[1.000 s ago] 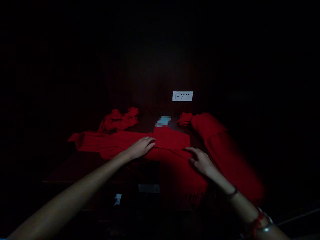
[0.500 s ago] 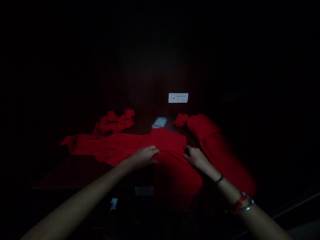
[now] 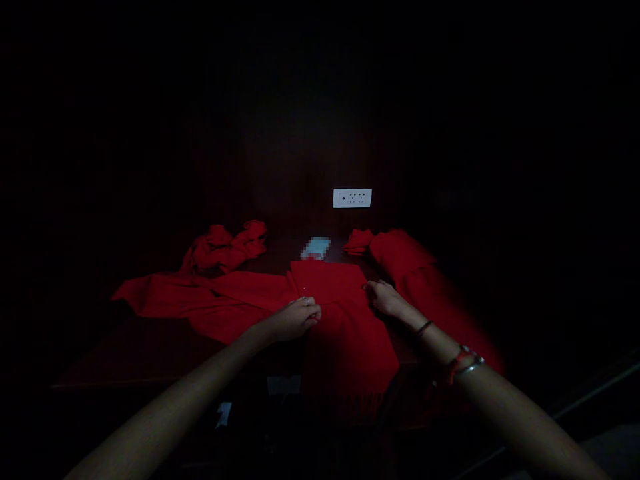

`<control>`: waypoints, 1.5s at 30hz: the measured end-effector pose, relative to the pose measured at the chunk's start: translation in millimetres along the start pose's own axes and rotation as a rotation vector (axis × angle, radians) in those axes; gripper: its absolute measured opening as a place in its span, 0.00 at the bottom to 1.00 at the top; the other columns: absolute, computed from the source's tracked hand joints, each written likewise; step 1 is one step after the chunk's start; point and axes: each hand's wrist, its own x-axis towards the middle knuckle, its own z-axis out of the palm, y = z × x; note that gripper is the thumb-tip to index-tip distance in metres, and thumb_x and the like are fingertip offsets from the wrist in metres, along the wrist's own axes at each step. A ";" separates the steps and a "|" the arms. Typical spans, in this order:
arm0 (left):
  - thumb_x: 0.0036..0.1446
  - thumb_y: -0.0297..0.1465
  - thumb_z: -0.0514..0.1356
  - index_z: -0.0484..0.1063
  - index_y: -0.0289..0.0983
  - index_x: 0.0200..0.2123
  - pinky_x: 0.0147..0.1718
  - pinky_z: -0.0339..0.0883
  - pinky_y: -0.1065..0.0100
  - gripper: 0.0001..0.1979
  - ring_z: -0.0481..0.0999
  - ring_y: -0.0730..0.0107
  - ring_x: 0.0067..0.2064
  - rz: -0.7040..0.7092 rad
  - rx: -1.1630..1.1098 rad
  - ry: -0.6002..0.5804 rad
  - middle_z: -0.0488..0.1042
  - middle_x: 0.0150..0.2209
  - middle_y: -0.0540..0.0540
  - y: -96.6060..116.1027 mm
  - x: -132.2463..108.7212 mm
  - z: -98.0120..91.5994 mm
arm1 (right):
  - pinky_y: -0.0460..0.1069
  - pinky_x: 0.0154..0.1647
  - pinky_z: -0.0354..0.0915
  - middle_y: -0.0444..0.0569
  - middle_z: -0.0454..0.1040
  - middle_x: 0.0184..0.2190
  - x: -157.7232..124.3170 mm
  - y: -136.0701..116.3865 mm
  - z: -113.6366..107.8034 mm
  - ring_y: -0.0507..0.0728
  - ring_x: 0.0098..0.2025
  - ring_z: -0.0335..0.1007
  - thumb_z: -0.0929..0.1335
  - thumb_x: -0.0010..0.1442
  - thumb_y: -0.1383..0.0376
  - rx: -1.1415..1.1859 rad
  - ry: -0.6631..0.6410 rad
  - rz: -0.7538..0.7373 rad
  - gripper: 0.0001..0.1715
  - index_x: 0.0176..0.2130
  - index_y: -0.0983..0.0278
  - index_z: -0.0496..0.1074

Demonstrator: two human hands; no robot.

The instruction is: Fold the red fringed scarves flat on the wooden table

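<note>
A red fringed scarf (image 3: 345,347) lies over the front of the dark table, its fringe hanging past the front edge. My left hand (image 3: 299,319) is closed on the scarf's left side, fingers curled into the cloth. On the opposite side, my right hand (image 3: 387,298) pinches the scarf's right edge near its upper part. Between the hands the cloth is spread nearly flat. More red cloth (image 3: 200,297) stretches out to the left, with loose folds; I cannot tell whether it is the same piece.
A crumpled red cloth (image 3: 225,248) sits at the back left. At the right lies a long folded red cloth (image 3: 430,287). A blurred pale rectangle (image 3: 317,247) lies behind the scarf. A white wall socket (image 3: 353,198) is above the table (image 3: 115,360). Surroundings are very dark.
My left fingers have curled tighter on the scarf. My right hand has shifted slightly up and left along its edge. The scarf's upper part looks pulled flatter, and the view has shifted a little.
</note>
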 end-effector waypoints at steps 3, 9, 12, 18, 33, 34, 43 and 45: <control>0.56 0.28 0.46 0.65 0.36 0.29 0.37 0.56 0.73 0.09 0.62 0.73 0.35 -0.005 -0.030 0.030 0.64 0.31 0.49 1.2 -2.3 -0.9 | 0.45 0.40 0.56 0.55 0.63 0.41 -21.0 -8.9 4.5 0.54 0.40 0.62 0.58 0.53 0.68 -0.056 0.176 0.006 0.17 0.44 0.66 0.63; 0.56 0.32 0.48 0.64 0.37 0.39 0.41 0.56 0.69 0.10 0.62 0.70 0.40 -0.033 0.082 0.089 0.63 0.38 0.47 2.8 -6.6 8.1 | 0.45 0.32 0.58 0.52 0.68 0.36 -59.5 -14.5 14.1 0.53 0.34 0.65 0.61 0.51 0.66 0.037 0.105 0.067 0.19 0.44 0.64 0.58; 0.55 0.30 0.49 0.64 0.37 0.39 0.41 0.55 0.70 0.09 0.63 0.70 0.40 -0.008 0.067 0.044 0.64 0.38 0.47 -1.1 -8.3 11.0 | 0.43 0.33 0.57 0.48 0.69 0.34 -55.1 -9.0 13.9 0.51 0.34 0.66 0.61 0.50 0.70 0.170 0.106 0.057 0.15 0.41 0.63 0.60; 0.53 0.26 0.49 0.64 0.36 0.33 0.40 0.56 0.71 0.06 0.63 0.71 0.38 -0.044 0.007 0.005 0.65 0.35 0.48 -3.2 -7.4 8.2 | 0.44 0.32 0.57 0.48 0.70 0.34 -41.0 -12.9 11.2 0.53 0.34 0.66 0.64 0.47 0.68 0.144 0.089 0.156 0.21 0.43 0.63 0.59; 0.53 0.26 0.48 0.64 0.35 0.30 0.39 0.57 0.69 0.06 0.62 0.69 0.37 -0.061 0.078 -0.004 0.63 0.33 0.47 7.2 -14.2 4.3 | 0.46 0.37 0.57 0.54 0.63 0.37 -40.7 2.5 0.7 0.55 0.36 0.61 0.56 0.46 0.77 0.045 0.261 0.073 0.23 0.44 0.67 0.61; 0.53 0.27 0.49 0.63 0.35 0.33 0.40 0.57 0.68 0.06 0.62 0.68 0.39 -0.084 0.066 0.041 0.62 0.35 0.46 7.5 -17.8 5.4 | 0.46 0.37 0.57 0.54 0.63 0.36 -42.4 6.6 2.2 0.54 0.35 0.61 0.56 0.47 0.77 0.026 0.263 0.083 0.23 0.43 0.67 0.61; 0.57 0.31 0.44 0.58 0.37 0.44 0.43 0.56 0.65 0.12 0.62 0.67 0.42 -0.185 0.102 0.114 0.62 0.40 0.45 17.1 -33.3 10.5 | 0.49 0.43 0.55 0.57 0.59 0.44 -46.9 -15.0 -13.0 0.57 0.44 0.57 0.56 0.52 0.73 -0.215 0.118 -0.013 0.23 0.48 0.66 0.60; 0.58 0.31 0.42 0.60 0.36 0.43 0.43 0.56 0.63 0.13 0.63 0.65 0.43 -0.260 0.178 0.141 0.63 0.41 0.42 18.2 -24.3 7.8 | 0.52 0.47 0.52 0.57 0.55 0.50 -43.9 -32.8 -10.2 0.60 0.50 0.51 0.56 0.55 0.69 -0.230 0.172 -0.112 0.22 0.50 0.64 0.57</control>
